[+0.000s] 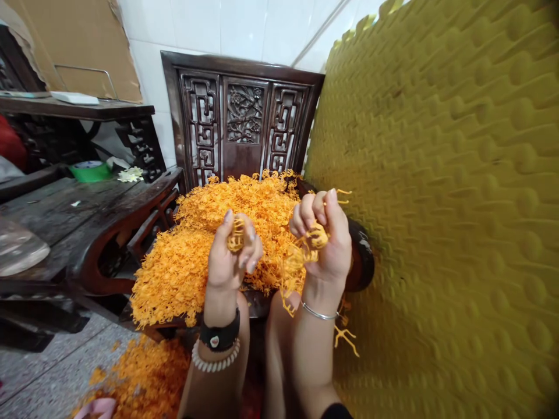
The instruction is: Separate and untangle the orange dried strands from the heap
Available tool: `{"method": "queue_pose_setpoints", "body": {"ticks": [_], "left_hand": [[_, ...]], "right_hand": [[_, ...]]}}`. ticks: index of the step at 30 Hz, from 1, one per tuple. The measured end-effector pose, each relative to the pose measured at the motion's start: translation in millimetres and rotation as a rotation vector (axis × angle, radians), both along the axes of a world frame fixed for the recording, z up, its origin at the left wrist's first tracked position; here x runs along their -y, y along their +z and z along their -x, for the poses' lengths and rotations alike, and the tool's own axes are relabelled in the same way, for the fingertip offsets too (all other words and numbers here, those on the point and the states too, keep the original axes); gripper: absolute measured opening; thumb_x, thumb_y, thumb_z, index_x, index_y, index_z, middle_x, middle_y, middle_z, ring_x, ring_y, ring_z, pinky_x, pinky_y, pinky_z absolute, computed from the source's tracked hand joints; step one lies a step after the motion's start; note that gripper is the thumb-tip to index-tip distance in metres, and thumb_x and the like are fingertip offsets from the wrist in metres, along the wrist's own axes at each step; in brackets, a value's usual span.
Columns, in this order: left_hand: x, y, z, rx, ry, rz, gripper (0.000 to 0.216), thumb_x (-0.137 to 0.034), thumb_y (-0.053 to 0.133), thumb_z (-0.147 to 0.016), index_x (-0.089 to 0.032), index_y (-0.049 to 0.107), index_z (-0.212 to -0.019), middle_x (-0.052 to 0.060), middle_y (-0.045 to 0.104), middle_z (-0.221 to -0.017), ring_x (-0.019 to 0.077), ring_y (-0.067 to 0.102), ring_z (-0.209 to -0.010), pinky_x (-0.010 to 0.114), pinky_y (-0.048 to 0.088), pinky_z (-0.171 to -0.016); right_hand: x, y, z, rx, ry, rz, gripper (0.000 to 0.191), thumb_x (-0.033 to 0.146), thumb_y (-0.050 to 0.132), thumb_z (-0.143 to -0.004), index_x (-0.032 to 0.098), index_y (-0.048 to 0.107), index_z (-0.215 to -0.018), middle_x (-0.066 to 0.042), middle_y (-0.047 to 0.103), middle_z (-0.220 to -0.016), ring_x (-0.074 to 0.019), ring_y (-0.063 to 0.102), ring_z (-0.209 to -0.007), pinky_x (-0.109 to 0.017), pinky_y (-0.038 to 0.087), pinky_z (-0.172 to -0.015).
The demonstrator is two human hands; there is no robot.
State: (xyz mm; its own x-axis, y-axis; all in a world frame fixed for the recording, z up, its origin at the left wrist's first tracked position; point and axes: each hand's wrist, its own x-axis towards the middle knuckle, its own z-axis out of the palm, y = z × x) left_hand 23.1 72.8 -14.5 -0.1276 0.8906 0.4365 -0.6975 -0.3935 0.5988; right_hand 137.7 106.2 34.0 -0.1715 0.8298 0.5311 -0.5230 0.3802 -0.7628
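Note:
A large heap of small, branching orange plastic pieces (172, 273) covers the dark wooden chair seat before me. My left hand (222, 265) is closed around a rounded, cage-like orange plastic piece (236, 234), held upright between thumb and fingers above the heap. To its right, my right hand (332, 247) has curled fingers around another rounded orange plastic piece (317, 235). Beneath that hand, blurred orange pieces (293, 262) hang or drop; I cannot tell which. A thin orange strand sticks out past its fingertips. The two hands are apart.
A carved wooden chair back (244, 157) rises behind the heap. A tall yellow-green foam mat (437, 192) walls off the right side. Left, a dark wooden table (39, 201) carries a green tape roll (91, 171). More orange pieces (144, 372) lie low on the left, near a pink strap (98, 407).

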Motion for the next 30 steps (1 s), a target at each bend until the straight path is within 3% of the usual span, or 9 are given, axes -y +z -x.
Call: {"method": "queue_pose_setpoints", "body": {"ticks": [4, 8, 10, 13, 15, 18, 23, 30], "left_hand": [[-2.3, -0.5, -10.7, -0.133, 0.069, 0.038, 0.019, -0.033, 0.043, -0.088, -0.019, 0.055, -0.083, -0.005, 0.041, -0.045, 0.0068, 0.038, -0.038, 0.019, 0.029, -0.039], [-5.0, -1.3, -18.2, -0.123, 0.153, -0.045, 0.03, -0.035, 0.039, -0.087, -0.019, 0.044, -0.062, -0.004, 0.033, -0.048, 0.0077, 0.032, -0.041, 0.021, 0.026, -0.042], [-4.1, -3.1, -19.9, -0.237, 0.287, -0.058, 0.041, -0.04, 0.038, -0.087, -0.018, 0.038, -0.053, -0.002, 0.034, -0.05, 0.0089, 0.033, -0.045, 0.024, 0.027, -0.045], [1.0, -5.2, -20.7, -0.433, 0.509, -0.065, 0.045, -0.048, 0.039, -0.087, -0.018, 0.037, -0.053, -0.002, 0.033, -0.052, 0.0104, 0.031, -0.048, 0.026, 0.024, -0.049], [5.3, -4.6, -20.1, -0.563, 0.577, -0.081, 0.042, -0.051, 0.048, -0.082, -0.018, 0.039, -0.056, -0.003, 0.034, -0.054, 0.0107, 0.031, -0.051, 0.027, 0.023, -0.05], [9.4, -1.2, -18.0, -0.688, 0.575, -0.061, 0.033, -0.041, 0.058, -0.08, -0.018, 0.043, -0.06, -0.003, 0.038, -0.057, 0.0104, 0.032, -0.053, 0.025, 0.026, -0.051], [6.4, 0.8, -11.3, -0.569, 0.47, -0.052, 0.024, -0.034, 0.051, -0.085, -0.018, 0.052, -0.068, -0.001, 0.045, -0.063, 0.0108, 0.039, -0.057, 0.023, 0.033, -0.056], [5.4, -0.6, -6.1, -0.527, 0.556, -0.045, 0.029, -0.035, 0.054, -0.084, -0.017, 0.054, -0.062, -0.002, 0.048, -0.057, 0.0091, 0.041, -0.054, 0.02, 0.034, -0.051]], "right_hand": [[0.1, -3.4, -0.1, 0.066, -0.071, -0.072, 0.038, 0.036, 0.045, -0.087, 0.019, 0.037, -0.054, 0.001, 0.046, -0.065, -0.0077, 0.044, -0.058, -0.024, 0.039, -0.058], [0.9, -5.8, -0.3, 0.153, -0.1, -0.09, 0.036, 0.036, 0.046, -0.087, 0.019, 0.043, -0.055, 0.0, 0.05, -0.064, -0.0091, 0.047, -0.061, -0.025, 0.041, -0.062], [1.5, -6.8, 1.0, 0.194, -0.108, -0.112, 0.037, 0.038, 0.047, -0.086, 0.019, 0.047, -0.055, 0.0, 0.049, -0.06, -0.0091, 0.046, -0.059, -0.025, 0.04, -0.06], [3.7, -8.2, 6.1, 0.248, -0.127, -0.166, 0.036, 0.039, 0.046, -0.087, 0.019, 0.054, -0.058, 0.0, 0.05, -0.059, -0.0087, 0.047, -0.059, -0.024, 0.039, -0.058], [5.3, -9.2, 10.3, 0.28, -0.131, -0.189, 0.034, 0.037, 0.047, -0.087, 0.019, 0.058, -0.061, 0.001, 0.051, -0.059, -0.0083, 0.048, -0.058, -0.024, 0.039, -0.056], [5.6, -10.3, 14.6, 0.3, -0.158, -0.193, 0.031, 0.036, 0.047, -0.087, 0.019, 0.061, -0.066, 0.002, 0.048, -0.058, -0.0073, 0.045, -0.055, -0.023, 0.036, -0.053], [2.5, -9.0, 10.7, 0.32, -0.09, -0.198, 0.033, 0.036, 0.042, -0.09, 0.018, 0.061, -0.069, 0.001, 0.051, -0.065, -0.0067, 0.045, -0.058, -0.022, 0.037, -0.055], [7.4, -11.9, 2.4, 0.585, 0.046, -0.208, 0.018, 0.035, 0.057, -0.081, 0.019, 0.051, -0.081, 0.004, 0.045, -0.07, -0.006, 0.043, -0.062, -0.02, 0.037, -0.056]]}}
